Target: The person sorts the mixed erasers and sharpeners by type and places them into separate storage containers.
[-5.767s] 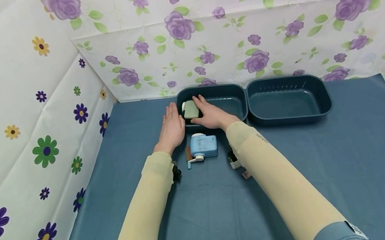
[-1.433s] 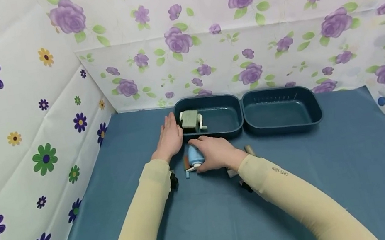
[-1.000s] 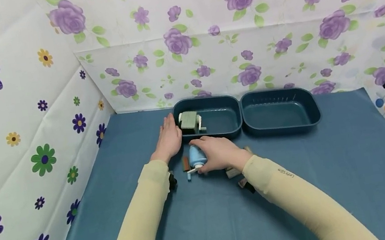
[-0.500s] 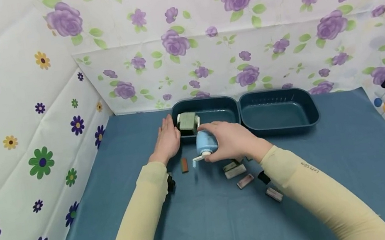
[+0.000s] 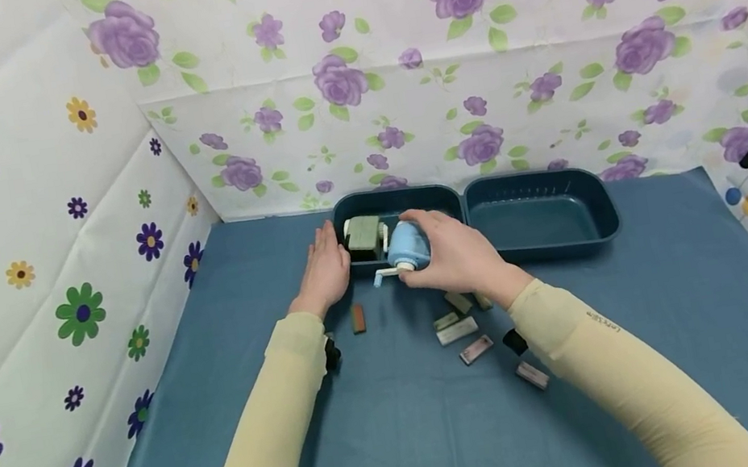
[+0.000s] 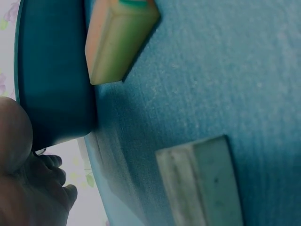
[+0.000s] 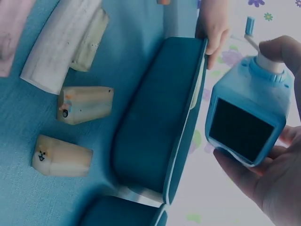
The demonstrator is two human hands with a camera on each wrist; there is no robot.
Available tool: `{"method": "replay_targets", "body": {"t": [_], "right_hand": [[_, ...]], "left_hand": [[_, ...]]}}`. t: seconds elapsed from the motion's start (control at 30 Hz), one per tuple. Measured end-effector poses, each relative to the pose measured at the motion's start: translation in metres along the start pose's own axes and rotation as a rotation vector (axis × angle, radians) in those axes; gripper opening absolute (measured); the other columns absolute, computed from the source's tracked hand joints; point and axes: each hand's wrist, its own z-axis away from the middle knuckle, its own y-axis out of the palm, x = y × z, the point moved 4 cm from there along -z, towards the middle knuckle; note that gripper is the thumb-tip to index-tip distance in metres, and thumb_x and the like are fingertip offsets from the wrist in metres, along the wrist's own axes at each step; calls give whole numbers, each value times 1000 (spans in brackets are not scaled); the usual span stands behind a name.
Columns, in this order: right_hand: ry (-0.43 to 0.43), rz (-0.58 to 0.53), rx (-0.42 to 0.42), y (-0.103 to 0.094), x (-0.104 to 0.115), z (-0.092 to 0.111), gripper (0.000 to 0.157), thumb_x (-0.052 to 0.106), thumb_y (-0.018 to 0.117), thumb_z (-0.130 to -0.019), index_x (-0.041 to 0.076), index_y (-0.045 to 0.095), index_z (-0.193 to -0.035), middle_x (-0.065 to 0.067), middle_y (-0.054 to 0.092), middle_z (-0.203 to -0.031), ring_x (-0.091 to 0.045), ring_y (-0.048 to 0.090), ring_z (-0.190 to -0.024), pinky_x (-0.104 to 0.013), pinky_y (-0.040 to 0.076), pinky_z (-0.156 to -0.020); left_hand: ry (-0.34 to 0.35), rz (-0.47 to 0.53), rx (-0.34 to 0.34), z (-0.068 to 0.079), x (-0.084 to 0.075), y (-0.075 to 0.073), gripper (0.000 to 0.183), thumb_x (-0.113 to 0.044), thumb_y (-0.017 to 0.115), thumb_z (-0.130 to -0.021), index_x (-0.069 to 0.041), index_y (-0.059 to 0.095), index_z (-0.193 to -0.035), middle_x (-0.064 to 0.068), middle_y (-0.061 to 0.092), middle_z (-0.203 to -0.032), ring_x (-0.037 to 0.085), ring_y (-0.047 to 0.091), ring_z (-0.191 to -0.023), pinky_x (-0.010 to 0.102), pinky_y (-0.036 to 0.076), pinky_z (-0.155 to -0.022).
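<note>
My right hand (image 5: pixel 453 249) grips a light blue crank pencil sharpener (image 5: pixel 407 246) over the front rim of the left bin (image 5: pixel 427 200). In the right wrist view the blue sharpener (image 7: pixel 249 110) shows its dark window, with thumb and fingers around its body. Its small crank points left. A green crank pencil sharpener (image 5: pixel 364 235) stands in the left end of that bin. My left hand (image 5: pixel 323 270) lies with straight fingers along the bin's left outer wall; in the left wrist view its fingers (image 6: pixel 47 176) show beside the bin's corner.
A second dark blue bin (image 5: pixel 544 239) adjoins on the right. Several erasers lie in front: a brown one (image 5: pixel 357 319), a white one (image 5: pixel 457 331), a pink one (image 5: pixel 476 350) and another pale one (image 5: pixel 532 376). A flowered sheet (image 5: pixel 300 139) hangs behind the bins.
My right hand took hold of the blue sharpener on the table, lifted it and brought it forward over the left bin's front rim. Earlier it released the green sharpener there. The left hand stayed.
</note>
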Motion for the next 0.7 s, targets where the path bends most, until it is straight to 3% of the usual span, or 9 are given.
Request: {"method": "replay_targets", "body": {"t": [0.37, 0.7], "right_hand": [[149, -133, -71, -4, -22, -5, 90, 48, 78, -91, 20, 36, -166, -14, 48, -158, -35, 57, -125, -55, 56, -93], [220, -189, -110, -3, -35, -7, 96, 49, 76, -91, 19, 30, -169, -18, 47, -158, -36, 57, -124, -55, 54, -95]], "left_hand": [[16, 9, -5, 2, 1, -1, 61, -23, 24, -119, 2, 3, -171, 19, 5, -179, 34, 2, -165, 50, 5, -133], [12, 4, -4, 2, -2, -2, 61, -24, 23, -119, 2, 4, -171, 19, 6, -179, 34, 3, -165, 50, 6, -133]]}}
